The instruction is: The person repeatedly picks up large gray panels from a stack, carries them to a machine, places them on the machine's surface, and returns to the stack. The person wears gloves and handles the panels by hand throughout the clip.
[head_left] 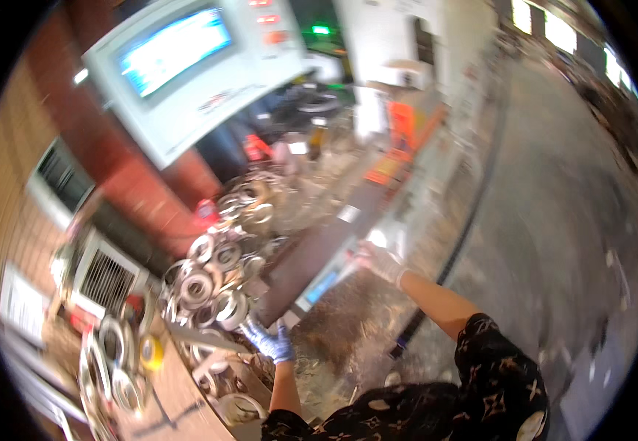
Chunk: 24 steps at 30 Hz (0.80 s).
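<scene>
A long dark brown board (311, 250) stretches away from me toward the machine. My left hand (269, 344), in a pale blue and white glove, is at the board's near end, with the corner between its thumb and fingers. In a light glove, my right hand (379, 262) reaches to the board's right long edge, farther along. Motion smears its fingers, so their grip is unclear. Beside that edge, between the two hands, runs a pale strip with a light blue part (320, 288).
Many rolls of edging tape (197, 288) are piled left of the board. A wooden table (179, 393) with more rolls and a yellow tape roll (151, 352) stands at the near left. Behind is a white machine cabinet with a lit screen (175, 51). A black floor strip (473, 228) runs along the right.
</scene>
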Each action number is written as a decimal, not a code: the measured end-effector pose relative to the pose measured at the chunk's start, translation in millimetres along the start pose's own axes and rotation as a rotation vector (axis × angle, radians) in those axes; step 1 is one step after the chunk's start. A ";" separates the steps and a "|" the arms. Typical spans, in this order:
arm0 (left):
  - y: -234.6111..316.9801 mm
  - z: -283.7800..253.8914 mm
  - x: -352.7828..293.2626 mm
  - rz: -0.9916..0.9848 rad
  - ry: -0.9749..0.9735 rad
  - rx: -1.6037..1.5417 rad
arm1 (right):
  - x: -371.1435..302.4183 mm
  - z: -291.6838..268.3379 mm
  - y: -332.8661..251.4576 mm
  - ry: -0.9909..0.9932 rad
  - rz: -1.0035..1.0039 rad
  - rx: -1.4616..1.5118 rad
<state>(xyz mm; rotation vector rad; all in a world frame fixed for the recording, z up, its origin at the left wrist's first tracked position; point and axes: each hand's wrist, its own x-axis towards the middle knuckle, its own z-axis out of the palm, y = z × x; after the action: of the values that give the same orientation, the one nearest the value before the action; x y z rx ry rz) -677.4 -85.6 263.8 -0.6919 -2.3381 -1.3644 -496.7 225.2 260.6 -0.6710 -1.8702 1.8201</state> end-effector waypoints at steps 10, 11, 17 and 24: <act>120.1 77.7 -131.7 0.543 -0.506 -0.081 | -425.2 -136.2 52.6 1.129 0.394 -0.050; 133.2 94.1 -143.3 0.613 -0.542 -0.224 | -468.2 -156.2 88.2 1.291 0.502 0.025; 250.7 116.5 -218.6 0.613 -0.884 -0.335 | -690.6 -255.5 277.9 2.181 0.420 0.878; 293.2 127.2 -278.5 0.683 -1.043 -0.196 | -809.3 -299.2 316.4 2.532 -0.385 1.415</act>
<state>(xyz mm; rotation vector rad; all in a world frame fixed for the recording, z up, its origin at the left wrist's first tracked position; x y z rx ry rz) -288.5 83.0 266.1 -2.4395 -2.1556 -0.9950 334.7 -38.0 -29.3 -0.8499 0.8613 0.3381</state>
